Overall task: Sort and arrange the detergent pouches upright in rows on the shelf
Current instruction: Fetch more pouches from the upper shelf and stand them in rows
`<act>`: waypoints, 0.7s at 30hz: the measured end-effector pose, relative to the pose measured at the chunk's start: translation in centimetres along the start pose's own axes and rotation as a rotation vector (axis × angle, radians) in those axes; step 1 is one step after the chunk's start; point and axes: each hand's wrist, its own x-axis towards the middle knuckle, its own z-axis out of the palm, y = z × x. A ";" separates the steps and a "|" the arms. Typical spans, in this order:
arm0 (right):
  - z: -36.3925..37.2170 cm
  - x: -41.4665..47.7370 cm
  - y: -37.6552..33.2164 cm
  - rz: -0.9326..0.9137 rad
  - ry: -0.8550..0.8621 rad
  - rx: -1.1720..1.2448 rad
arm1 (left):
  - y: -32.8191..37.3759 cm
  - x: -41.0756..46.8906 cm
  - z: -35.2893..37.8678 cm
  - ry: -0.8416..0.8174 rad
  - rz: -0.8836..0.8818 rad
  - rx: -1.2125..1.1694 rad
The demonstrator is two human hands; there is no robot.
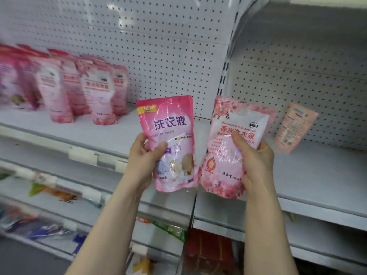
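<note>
My left hand (pixel 143 157) grips a bright pink pouch with purple lettering (pixel 170 128), held upright in front of the shelf. My right hand (pixel 256 161) grips a floral pink pouch with red lettering (pixel 234 124), also upright, right beside the first. Both pouches hang in the air above the front edge of the grey shelf (pixel 111 133). Several pink pouches (pixel 83 90) stand upright in rows at the shelf's left. One pale peach pouch (pixel 294 128) leans against the pegboard on the right shelf section.
A white pegboard back wall (pixel 168 46) rises behind the shelf, with a slotted upright post (pixel 223 76) between the two sections. Lower shelves (pixel 59 195) hold blurred mixed packets. A red box (pixel 208 251) sits at the bottom centre.
</note>
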 end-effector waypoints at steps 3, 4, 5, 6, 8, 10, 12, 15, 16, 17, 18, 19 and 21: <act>4.6 -2.2 1.6 0.014 -0.023 -0.007 | 2.2 0.3 -5.5 0.038 0.003 0.005; 6.2 -3.0 2.2 0.018 -0.032 -0.007 | 2.9 0.5 -7.3 0.054 0.010 0.009; 7.8 -3.7 2.7 0.019 -0.037 -0.007 | 3.6 0.6 -9.1 0.066 0.017 0.016; 9.2 -4.4 3.2 0.020 -0.039 -0.005 | 4.3 0.7 -10.8 0.078 0.025 0.023; 12.1 -5.7 4.4 0.025 -0.041 0.005 | 5.7 1.0 -14.1 0.104 0.042 0.041; 15.1 -6.9 5.5 0.033 -0.044 0.017 | 7.1 1.3 -17.4 0.123 0.054 0.051; 18.1 -7.9 6.4 0.032 -0.051 0.036 | 8.5 1.7 -20.4 0.122 0.065 0.052; 22.7 -8.6 7.4 -0.002 -0.059 0.056 | 10.5 3.0 -24.0 0.128 0.080 0.072; 24.1 -8.6 7.7 -0.019 -0.062 0.054 | 11.1 3.6 -25.1 0.136 0.090 0.074; 25.6 -8.4 7.9 -0.037 -0.069 0.050 | 11.7 4.3 -26.0 0.141 0.102 0.073; 26.9 -8.1 8.2 -0.056 -0.078 0.044 | 12.2 5.0 -26.8 0.142 0.115 0.069; 28.3 -7.7 8.5 -0.075 -0.088 0.038 | 12.7 5.6 -27.6 0.144 0.128 0.064; 30.9 -6.7 9.2 -0.111 -0.098 0.028 | 13.6 7.2 -29.2 0.152 0.159 0.068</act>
